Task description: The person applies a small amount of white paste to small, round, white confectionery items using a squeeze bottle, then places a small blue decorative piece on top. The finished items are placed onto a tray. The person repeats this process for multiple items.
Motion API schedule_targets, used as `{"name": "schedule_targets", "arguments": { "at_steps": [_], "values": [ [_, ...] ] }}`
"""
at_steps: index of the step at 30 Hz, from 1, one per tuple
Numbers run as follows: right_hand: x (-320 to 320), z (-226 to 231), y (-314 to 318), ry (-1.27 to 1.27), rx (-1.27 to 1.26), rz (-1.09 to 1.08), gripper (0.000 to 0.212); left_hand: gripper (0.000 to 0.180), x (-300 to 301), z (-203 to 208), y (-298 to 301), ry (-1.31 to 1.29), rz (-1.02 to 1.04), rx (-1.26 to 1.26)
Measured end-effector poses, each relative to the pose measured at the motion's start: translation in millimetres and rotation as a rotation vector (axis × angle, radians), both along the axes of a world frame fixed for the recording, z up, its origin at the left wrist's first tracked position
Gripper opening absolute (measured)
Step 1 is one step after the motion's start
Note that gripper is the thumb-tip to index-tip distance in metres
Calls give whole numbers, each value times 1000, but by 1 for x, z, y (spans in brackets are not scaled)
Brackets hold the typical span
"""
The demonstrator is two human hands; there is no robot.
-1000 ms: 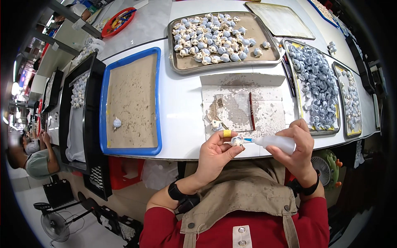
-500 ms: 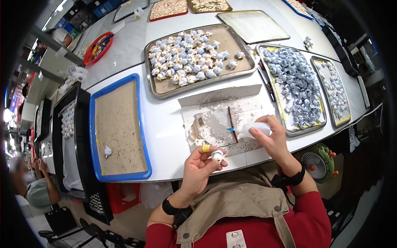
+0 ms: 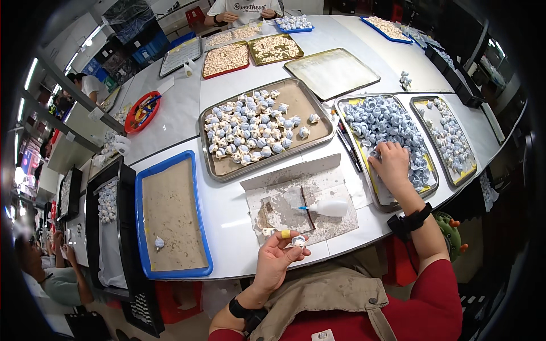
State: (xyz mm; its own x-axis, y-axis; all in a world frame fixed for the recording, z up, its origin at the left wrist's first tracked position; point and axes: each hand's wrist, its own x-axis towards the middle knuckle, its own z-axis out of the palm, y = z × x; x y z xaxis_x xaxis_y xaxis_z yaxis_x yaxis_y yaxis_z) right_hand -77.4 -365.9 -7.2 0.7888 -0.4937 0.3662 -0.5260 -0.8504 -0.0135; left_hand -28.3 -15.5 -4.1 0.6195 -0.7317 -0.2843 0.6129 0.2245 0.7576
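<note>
My left hand (image 3: pixel 276 262) pinches a small white-and-blue-grey figurine (image 3: pixel 298 242) between thumb and fingers, above the table's near edge; a yellow band wraps one finger. At the right, my right hand (image 3: pixel 392 166) reaches into the heap of blue-grey curled pieces (image 3: pixel 378 116) on a metal tray. Its thumb and fingers are bent and apart, with the fingertips partly hidden among the pieces. A white squeeze bottle (image 3: pixel 331 207) with a blue needle tip lies on a stained cardboard sheet (image 3: pixel 335 227), its neck resting by a dark brown strip (image 3: pixel 307 209).
Beyond the cardboard stands a metal tray (image 3: pixel 227 173) of assembled figurines. To the left is a blue-rimmed tray (image 3: pixel 207 250) with one figurine (image 3: pixel 159 242). A narrower tray (image 3: pixel 463 177) of pieces stands far right. Across the table a person (image 3: pixel 242 11) works.
My right hand has put the squeeze bottle down on the cardboard and moved right to the blue-grey pieces. The left hand keeps hold of the figurine. The view has shifted.
</note>
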Motion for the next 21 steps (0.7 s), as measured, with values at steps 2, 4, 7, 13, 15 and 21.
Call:
{"name": "schedule_targets", "arguments": {
  "at_steps": [2,4,7,13,15,21],
  "values": [
    [-7,1,-3,-14,23,7,27,34,0,1,-3,5,2,1],
    [-11,2,-2,-124,30,50,26,34,0,2,-3,-17,13,26],
    [-21,5,-5,-224,183,81,24,35,-2,-3,-6,-45,16,39],
    [-34,30,20,-411,455,255,28,40,-4,4,-16,-53,-31,54],
    [-34,45,52,-390,558,415,31,42,-6,6,-17,-71,-38,56],
    [-39,62,129,-242,806,816,35,53,-4,19,-18,-63,-120,4]
  ]
}}
